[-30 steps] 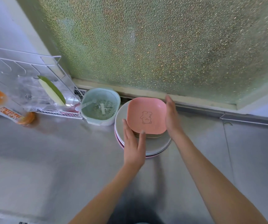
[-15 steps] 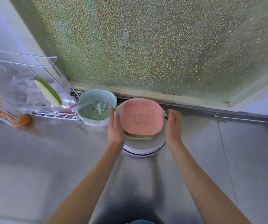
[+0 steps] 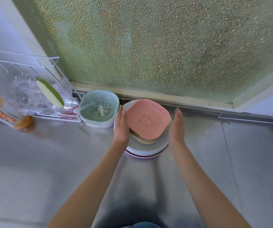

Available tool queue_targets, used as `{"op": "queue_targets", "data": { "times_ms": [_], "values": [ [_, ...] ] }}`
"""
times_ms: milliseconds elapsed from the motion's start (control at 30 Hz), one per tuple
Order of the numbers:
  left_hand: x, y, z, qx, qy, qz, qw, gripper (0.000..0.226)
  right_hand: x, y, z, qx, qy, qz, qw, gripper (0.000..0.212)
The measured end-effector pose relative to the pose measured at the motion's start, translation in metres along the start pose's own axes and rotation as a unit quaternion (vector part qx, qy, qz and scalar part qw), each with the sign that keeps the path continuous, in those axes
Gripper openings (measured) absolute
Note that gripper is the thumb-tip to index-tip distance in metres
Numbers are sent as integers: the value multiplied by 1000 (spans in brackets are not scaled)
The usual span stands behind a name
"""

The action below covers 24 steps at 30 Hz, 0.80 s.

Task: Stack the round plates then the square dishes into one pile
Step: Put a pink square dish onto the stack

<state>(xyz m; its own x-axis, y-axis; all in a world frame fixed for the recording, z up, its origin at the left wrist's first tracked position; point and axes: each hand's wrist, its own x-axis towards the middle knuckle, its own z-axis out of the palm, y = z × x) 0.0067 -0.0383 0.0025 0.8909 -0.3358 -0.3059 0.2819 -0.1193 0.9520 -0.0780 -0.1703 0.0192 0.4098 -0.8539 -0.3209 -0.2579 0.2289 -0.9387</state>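
A pile stands on the steel counter below the frosted window. At its bottom lie several round plates (image 3: 146, 149), white and pink at the rims. On them rests a stack of square dishes (image 3: 143, 140), the top one a pink square dish (image 3: 148, 120) with a bear drawing, turned at an angle. My left hand (image 3: 121, 127) lies flat against the left side of the pile, fingers straight. My right hand (image 3: 176, 127) is held flat at the right side, a little apart from the plates and slightly blurred. Neither hand grips anything.
A mint green strainer basket (image 3: 99, 109) with a white spoon touches the pile's left side. Further left stand a white wire rack (image 3: 25, 86) holding a green and white utensil and an orange bottle (image 3: 2, 112). A raised steel edge (image 3: 251, 117) runs at the right.
Both hands stay at the sides of the pile. The top pink dish has turned to an angle, and my right hand has come slightly off the plates.
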Motion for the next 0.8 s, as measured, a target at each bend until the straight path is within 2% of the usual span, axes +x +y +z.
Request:
{"op": "queue_targets", "data": {
  "times_ms": [133, 267, 300, 367, 433, 467, 567, 700, 800],
  "values": [
    [-17, -10, 10, 29, -9, 45, 999, 52, -13, 4, 13, -37, -35, -34, 998, 38],
    [15, 4, -5, 109, -80, 42, 990, 49, -31, 25, 6, 15, 53, -35, 998, 16],
    [22, 8, -7, 126, -94, 36, 987, 48, -29, 24, 4, 12, 73, -27, 997, 16],
    [30, 16, -7, 155, -47, 28, 986, 46, -20, 20, 1, -5, 83, -17, 996, 19],
    [27, 18, -7, 163, 32, 16, 986, 42, -10, 13, 5, -13, 47, -21, 999, 21],
    [22, 17, -7, 152, 31, 3, 988, 43, -7, 11, 8, -19, 17, -21, 999, 26],
    [5, 8, -3, 111, -51, -27, 992, 47, -6, 12, 16, -35, -23, -13, 999, 38],
    [10, 13, -4, 74, -86, 5, 994, 42, -18, 20, 17, 12, -19, -19, 1000, 38],
    [25, 18, -8, 80, -116, -22, 990, 42, -9, 14, 14, 15, -25, 11, 1000, 41]
  ]
}}
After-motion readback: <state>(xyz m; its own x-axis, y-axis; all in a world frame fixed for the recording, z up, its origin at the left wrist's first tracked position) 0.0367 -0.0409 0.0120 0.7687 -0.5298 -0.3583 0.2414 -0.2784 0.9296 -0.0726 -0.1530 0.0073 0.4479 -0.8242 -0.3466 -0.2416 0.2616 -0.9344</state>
